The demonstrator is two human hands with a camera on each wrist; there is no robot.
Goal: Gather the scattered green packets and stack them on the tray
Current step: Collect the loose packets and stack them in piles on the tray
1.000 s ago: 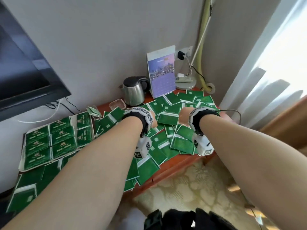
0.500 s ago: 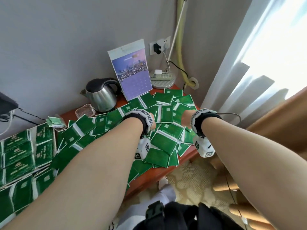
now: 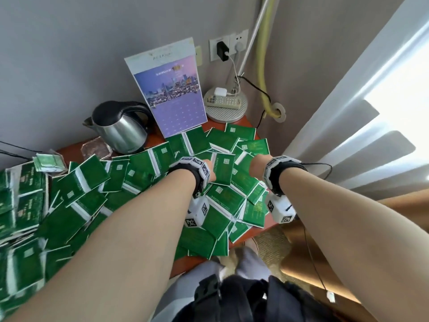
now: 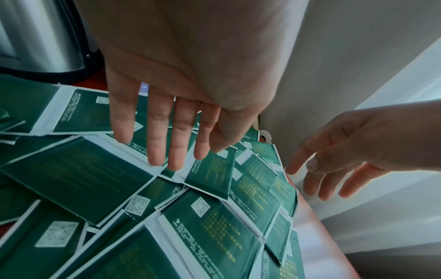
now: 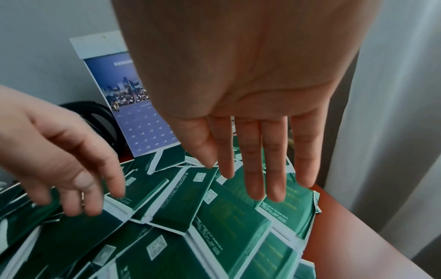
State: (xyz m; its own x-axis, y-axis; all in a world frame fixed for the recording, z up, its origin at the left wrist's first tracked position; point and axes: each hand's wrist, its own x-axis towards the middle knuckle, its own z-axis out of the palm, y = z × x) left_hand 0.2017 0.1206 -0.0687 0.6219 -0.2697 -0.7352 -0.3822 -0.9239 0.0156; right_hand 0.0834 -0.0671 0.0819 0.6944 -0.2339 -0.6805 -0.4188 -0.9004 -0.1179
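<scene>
Many green packets [image 3: 222, 173] with white edges lie overlapping across the red-brown table [image 3: 269, 225]. The tray [image 3: 47, 194], blurred at the far left edge, holds rows of packets. My left hand [image 4: 167, 156] hovers flat just above the pile near the table's right end, fingers straight and holding nothing. My right hand [image 5: 257, 185] hangs palm down beside it over the packets [image 5: 229, 213] at the right edge, fingers straight and empty. In the head view the wristbands hide most of both hands [image 3: 210, 174].
A steel kettle [image 3: 118, 129], a standing calendar [image 3: 171, 89] and a lamp base with a remote [image 3: 225, 105] line the back wall. A glass dish [image 3: 96, 147] sits left of the kettle. A curtain [image 3: 348, 112] hangs right of the table edge.
The view has swung right and closer, so the tray has slid to the left edge. Both hands stay side by side, now over the right end of the pile.
</scene>
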